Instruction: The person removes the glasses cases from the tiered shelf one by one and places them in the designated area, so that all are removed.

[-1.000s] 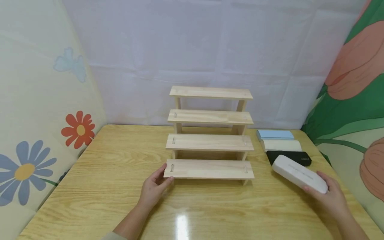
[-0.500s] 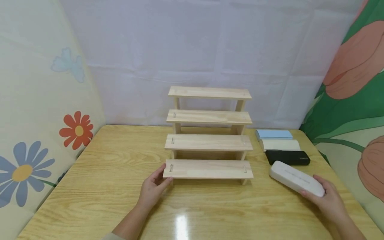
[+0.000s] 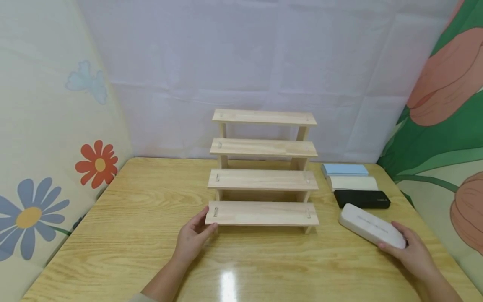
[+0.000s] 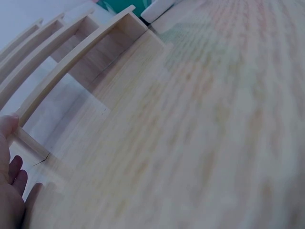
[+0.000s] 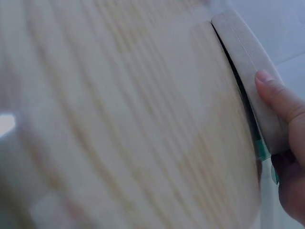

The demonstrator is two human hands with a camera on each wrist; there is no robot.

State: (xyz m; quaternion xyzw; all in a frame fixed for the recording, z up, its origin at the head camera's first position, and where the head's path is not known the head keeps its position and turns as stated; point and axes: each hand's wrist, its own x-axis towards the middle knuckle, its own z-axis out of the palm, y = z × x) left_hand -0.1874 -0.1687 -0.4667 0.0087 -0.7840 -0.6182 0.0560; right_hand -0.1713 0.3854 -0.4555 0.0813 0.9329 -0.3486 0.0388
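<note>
A pale wooden four-tier step shelf (image 3: 260, 179) stands mid-table in the head view. My left hand (image 3: 191, 240) grips the left end of its lowest board, thumb at the front corner. In the left wrist view, the thumb (image 4: 8, 125) lies against the board's end and the other fingers are partly out of frame. My right hand (image 3: 411, 253) holds a white glasses case (image 3: 371, 225) by its near right end, thumb along the front side. The case lies slantwise, close over the table; a dark gap shows along its lower edge in the right wrist view.
Behind the white case, a black glasses case (image 3: 362, 199), a cream case (image 3: 352, 183) and a light blue case (image 3: 345, 169) lie in a row on the wood-grain table (image 3: 124, 235). A white cloth (image 3: 245, 54) hangs behind; flowered cloths flank both sides.
The white case has come down and slightly toward me in my right hand, off its overlap with the black case. My left hand keeps its grip on the shelf.
</note>
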